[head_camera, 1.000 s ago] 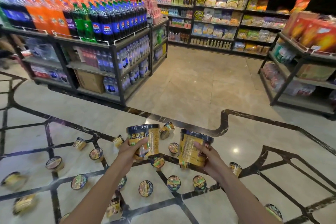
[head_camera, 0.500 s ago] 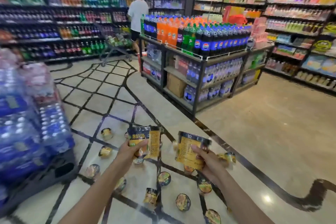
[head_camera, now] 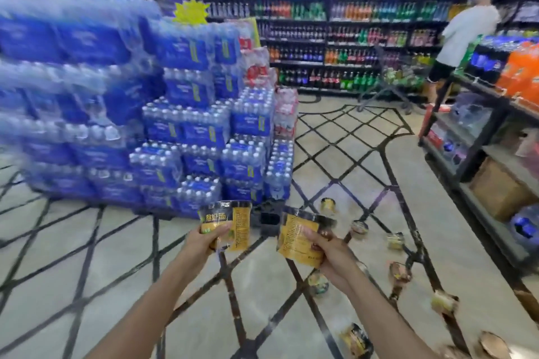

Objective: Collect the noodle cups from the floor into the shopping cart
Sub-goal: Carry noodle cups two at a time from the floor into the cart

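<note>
My left hand (head_camera: 204, 239) grips a yellow and black noodle cup (head_camera: 230, 223), held upright in front of me. My right hand (head_camera: 332, 253) grips a second noodle cup (head_camera: 297, 237), tilted to the left. Several more noodle cups lie on the floor to the right, such as one (head_camera: 328, 204) near the water stack and one (head_camera: 357, 339) close to my right arm. A shopping cart (head_camera: 388, 87) with goods in it stands far back by the drink shelves, next to a person (head_camera: 463, 35) in a white shirt.
A tall stack of blue bottled-water packs (head_camera: 180, 131) fills the left side. A black shelf unit (head_camera: 495, 137) with soda bottles and a cardboard box runs along the right. Drink shelves line the back wall. Tiled floor with black lines lies between.
The view has swung left, from the soda shelf to the water stack. Both hands keep hold of their cups. The floor cups now lie to my right.
</note>
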Motion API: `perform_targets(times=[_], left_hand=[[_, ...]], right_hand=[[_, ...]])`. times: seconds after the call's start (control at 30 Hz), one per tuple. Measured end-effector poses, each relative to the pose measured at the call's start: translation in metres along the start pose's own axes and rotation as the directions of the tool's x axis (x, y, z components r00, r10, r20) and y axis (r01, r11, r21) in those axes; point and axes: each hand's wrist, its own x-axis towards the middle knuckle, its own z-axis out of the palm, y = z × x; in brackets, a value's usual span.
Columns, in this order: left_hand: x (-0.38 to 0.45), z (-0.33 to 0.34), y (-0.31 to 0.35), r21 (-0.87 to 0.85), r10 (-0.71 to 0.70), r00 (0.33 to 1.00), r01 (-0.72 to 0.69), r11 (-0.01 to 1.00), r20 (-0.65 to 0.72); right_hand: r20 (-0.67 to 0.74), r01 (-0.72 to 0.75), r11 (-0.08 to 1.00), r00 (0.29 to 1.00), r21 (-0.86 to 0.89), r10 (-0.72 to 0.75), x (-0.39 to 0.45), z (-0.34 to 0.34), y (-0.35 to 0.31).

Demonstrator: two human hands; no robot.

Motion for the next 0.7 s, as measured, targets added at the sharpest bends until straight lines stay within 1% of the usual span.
perform_targets(times=[0.2,0.33,0.5,0.7], left_hand=[[-0.020,-0.093,0.019,-0.089,0.080,0.976,-0.100,0.991,-0.204],[-0.037,-0.155,0.029,-0.152,0.088,0.945,-0.142,0.978,-0.314],[-0.068,-0.247,0.045,-0.193,0.088,0.870,-0.205,0.960,-0.485],[-0.119,-0.356,0.059,-0.196,0.113,0.753,-0.308,0.931,-0.648]], right_hand=[[0.189,-0.056,0.995,0.979,-0.085,0.071,0.043,0.095,0.021],[0.276,-0.084,0.986,0.953,-0.147,0.122,0.067,0.159,0.036],[0.405,-0.105,0.973,0.896,-0.206,0.182,0.093,0.261,0.062],[0.578,-0.124,0.954,0.771,-0.275,0.266,0.098,0.397,0.102]])
